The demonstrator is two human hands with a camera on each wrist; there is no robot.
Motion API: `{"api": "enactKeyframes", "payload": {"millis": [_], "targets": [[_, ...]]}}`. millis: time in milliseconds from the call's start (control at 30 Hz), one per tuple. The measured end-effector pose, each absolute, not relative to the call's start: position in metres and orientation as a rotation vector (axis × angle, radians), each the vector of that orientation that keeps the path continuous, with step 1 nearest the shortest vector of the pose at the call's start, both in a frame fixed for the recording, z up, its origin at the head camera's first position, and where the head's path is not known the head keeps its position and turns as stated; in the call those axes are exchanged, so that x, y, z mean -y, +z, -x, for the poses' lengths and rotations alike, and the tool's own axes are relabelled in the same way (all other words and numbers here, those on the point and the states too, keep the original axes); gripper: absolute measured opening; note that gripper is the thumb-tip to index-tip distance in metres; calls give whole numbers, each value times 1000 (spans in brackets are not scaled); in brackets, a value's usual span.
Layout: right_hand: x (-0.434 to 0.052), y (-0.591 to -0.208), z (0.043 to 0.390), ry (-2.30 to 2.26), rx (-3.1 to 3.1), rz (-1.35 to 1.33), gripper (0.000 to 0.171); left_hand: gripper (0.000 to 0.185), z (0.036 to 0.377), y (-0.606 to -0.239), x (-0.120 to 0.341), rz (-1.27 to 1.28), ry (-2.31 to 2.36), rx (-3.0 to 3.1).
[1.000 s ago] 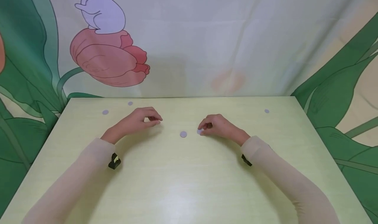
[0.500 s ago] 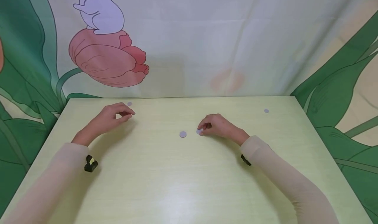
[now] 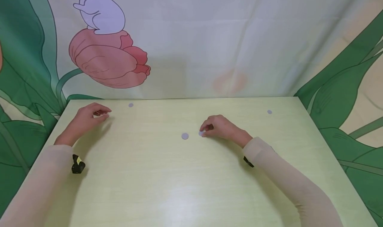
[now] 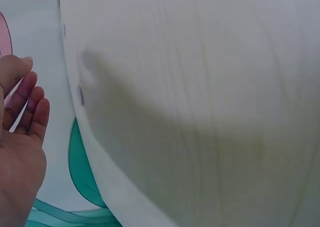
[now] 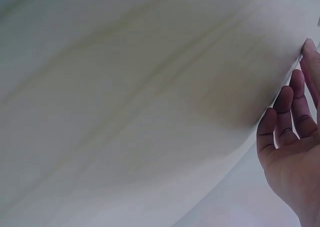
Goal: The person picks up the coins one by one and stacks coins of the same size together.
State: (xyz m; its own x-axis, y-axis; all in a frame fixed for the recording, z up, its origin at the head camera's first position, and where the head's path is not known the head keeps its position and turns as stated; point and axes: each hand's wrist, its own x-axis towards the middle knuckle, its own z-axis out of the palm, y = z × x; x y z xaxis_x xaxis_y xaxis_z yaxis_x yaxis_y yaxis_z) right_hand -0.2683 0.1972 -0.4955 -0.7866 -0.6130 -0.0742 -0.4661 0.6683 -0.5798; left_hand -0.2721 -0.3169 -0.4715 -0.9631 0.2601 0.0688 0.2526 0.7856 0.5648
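Note:
Small lilac discs lie on a pale green table (image 3: 185, 187). My right hand (image 3: 216, 127) rests near the table's middle, its fingers bent down and a fingertip touching one disc (image 3: 201, 133). A second disc (image 3: 185, 136) lies free just left of it. My left hand (image 3: 88, 115) hovers low by the far left corner with loosely curled fingers; the head view shows nothing held. The left wrist view shows the left hand (image 4: 20, 137) with relaxed, empty fingers. In the right wrist view, the right hand (image 5: 292, 137) has nearly straight fingers.
Another disc (image 3: 130, 105) lies at the far edge, right of my left hand, and one more disc (image 3: 269, 112) sits at the far right. A printed cloth backdrop (image 3: 209, 37) hangs right behind the table. Black wrist cameras (image 3: 77, 165) sit on both sleeves.
My left hand has travelled left from near the table's middle to the far left corner and now covers the spot where a disc lay. The right hand has stayed still.

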Motion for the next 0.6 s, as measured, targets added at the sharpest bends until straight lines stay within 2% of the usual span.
{"api": "enactKeyframes", "payload": {"millis": [600], "targets": [[-197, -497, 270, -766, -2643, 892, 15, 45, 286, -485, 344, -161, 938, -2854]]}}
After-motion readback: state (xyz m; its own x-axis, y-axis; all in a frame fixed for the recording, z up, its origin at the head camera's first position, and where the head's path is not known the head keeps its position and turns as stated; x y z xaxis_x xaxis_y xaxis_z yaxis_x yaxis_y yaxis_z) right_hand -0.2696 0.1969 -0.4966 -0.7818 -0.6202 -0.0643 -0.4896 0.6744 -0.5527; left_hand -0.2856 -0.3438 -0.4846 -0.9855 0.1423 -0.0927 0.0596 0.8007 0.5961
